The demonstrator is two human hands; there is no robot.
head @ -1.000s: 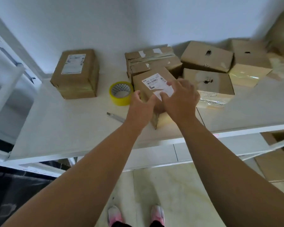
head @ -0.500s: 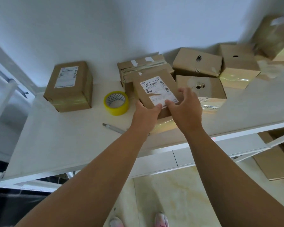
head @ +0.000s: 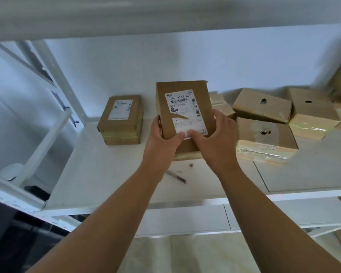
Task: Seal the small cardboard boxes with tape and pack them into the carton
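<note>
A small cardboard box [head: 183, 115] is held tilted above the white shelf [head: 106, 174], its torn shipping label [head: 185, 113] reading "240 A142 800". The left hand [head: 161, 138] grips its left edge and the right hand [head: 215, 138] its right, thumbs pressed on the label's near end. Both forearms reach forward.

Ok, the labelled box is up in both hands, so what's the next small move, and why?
Probably draw the labelled box back off the shelf and look for the carton. The left hand and right hand grip its near end above the shelf, shiny tape shows along its near lower edge, and no carton is in view.
</note>
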